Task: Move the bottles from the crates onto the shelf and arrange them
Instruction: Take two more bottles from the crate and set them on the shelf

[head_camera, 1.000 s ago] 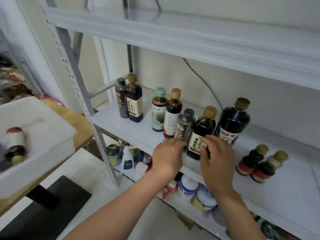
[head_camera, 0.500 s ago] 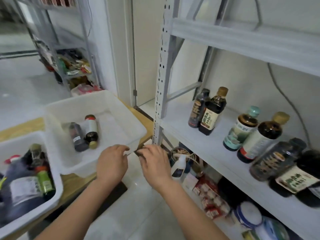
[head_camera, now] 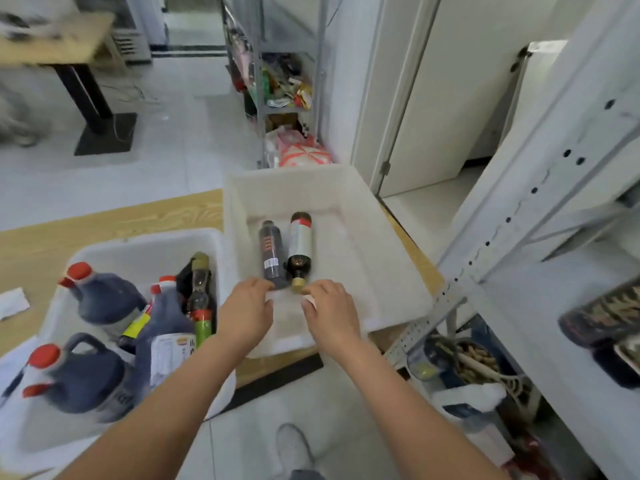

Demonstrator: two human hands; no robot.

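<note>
Dark glass bottle with a black label (head_camera: 272,252) and a dark bottle with a white label and gold cap (head_camera: 300,251) lie side by side, touching, on the bottom of the white plastic crate (head_camera: 381,271), which sits on the pale wooden worktop (head_camera: 121,216). The left hand (head_camera: 247,306) reaches for the near end of the first, and the right hand (head_camera: 330,306) for the gold cap. Each grip is loosely half-curled and holds nothing yet.

Done well, each hand would wrap a bottle's body rather than its cap, lift it clear of the crate wall and turn it upright before it goes on the grey metal shelf (head_camera: 519,216).

Whether the fingertips already touch the bottles is hard to tell. Blur smears the shelved bottle (head_camera: 602,317) and the red-capped jugs (head_camera: 104,299) in the second white crate (head_camera: 145,244), and the labels are unreadable.
</note>
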